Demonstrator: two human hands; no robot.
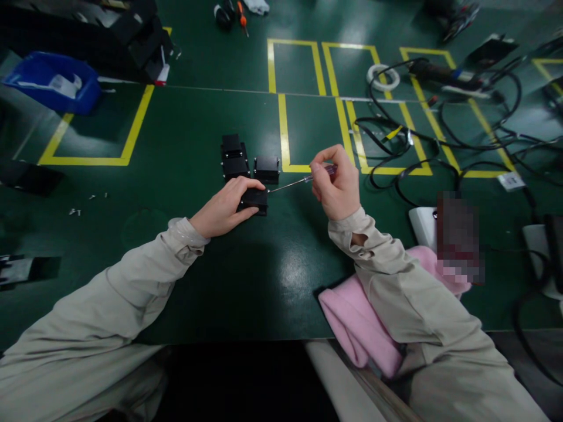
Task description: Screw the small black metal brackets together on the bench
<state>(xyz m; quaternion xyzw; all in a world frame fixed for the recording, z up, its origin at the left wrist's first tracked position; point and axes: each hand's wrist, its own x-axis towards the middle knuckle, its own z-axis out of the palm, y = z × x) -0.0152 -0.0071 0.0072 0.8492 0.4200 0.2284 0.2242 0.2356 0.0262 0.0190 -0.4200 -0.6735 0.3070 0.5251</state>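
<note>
My left hand (226, 206) grips a small black block (255, 200) on the green table, fingertips on its top and near side. In my right hand (336, 183) is a screwdriver (303, 179) with a thin metal shaft, held in a pinch and pointing left. Its tip meets a small screw at the right side of the held block. Just behind that block sits another black block (266, 167) with screws at its sides. More black blocks (234, 157) stand close together to the left of it.
Loose screws (75, 212) lie at the left. A blue bin (55, 82) is at the back left. Black cables (396, 132) and a white tape roll (382, 77) spread over the right. Pink cloth (358, 322) lies under my right forearm.
</note>
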